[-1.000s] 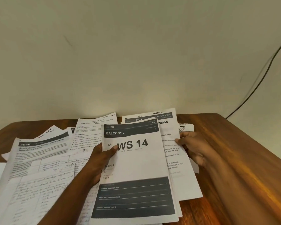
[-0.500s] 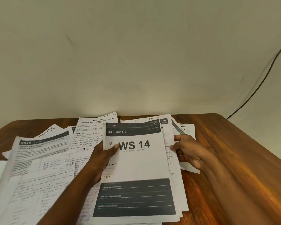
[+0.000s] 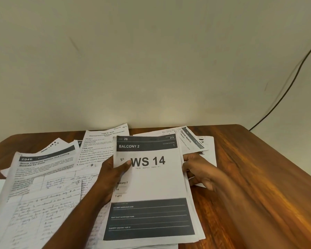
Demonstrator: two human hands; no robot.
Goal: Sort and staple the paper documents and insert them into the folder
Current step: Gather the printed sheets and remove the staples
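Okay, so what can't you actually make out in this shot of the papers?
Head view only:
- Right hand: fingers behind the WS 14 stack, and blurred, so its grip is unclear.
- Sheets under the top page: covered.
- Handwritten page: too blurred to read, cut off by the bottom edge.
- Stapler and folder: nowhere visible.
- Left hand: thumb on top, fingers hidden underneath.

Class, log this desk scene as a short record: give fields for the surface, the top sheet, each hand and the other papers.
surface: wooden table
top sheet: WS 14 sheet, on a stack
left hand: pinches its left edge, thumb on top
right hand: at the stack's right edge; grip unclear
other papers: 2946 sheet, handwritten page, Organize Napkins sheet
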